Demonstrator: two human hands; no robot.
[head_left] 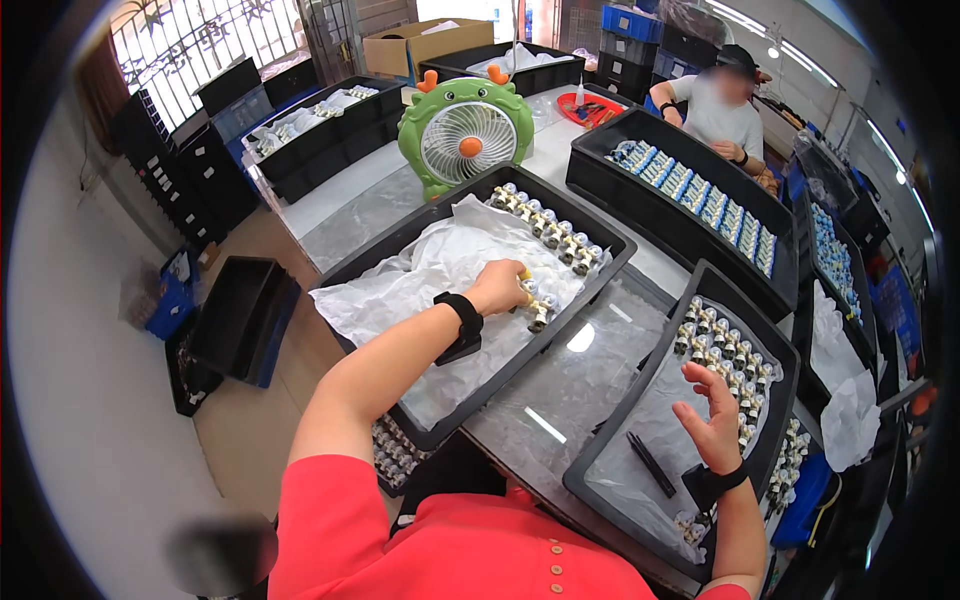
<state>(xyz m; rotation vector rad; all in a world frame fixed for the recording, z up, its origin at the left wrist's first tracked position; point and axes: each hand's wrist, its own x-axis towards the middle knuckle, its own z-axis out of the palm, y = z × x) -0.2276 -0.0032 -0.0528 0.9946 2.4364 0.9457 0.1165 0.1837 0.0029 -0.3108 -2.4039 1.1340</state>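
Note:
My left hand [497, 287] reaches into the paper-lined black tray [590, 310] in front of me. Its fingers are closed around a small figurine [527, 286], partly hidden by the fingertips. Beside it stands another white, gold and black figurine [541, 312]. Rows of similar figurines [545, 228] line the tray's far right side. My right hand [712, 415] hovers above a second black tray [585, 470], fingers apart and holding nothing. More figurines [735, 350] fill that tray's far side, and a slim black tool [650, 463] lies on its paper lining [610, 465].
Behind the left tray stands a green cartoon-shaped fan [467, 135]. A large black tray [680, 215] of blue-and-white pieces sits at the back right, with a co-worker [725, 110] beyond. A red dish [588, 108] is near the back. Stacked black bins [240, 315] occupy the floor at left.

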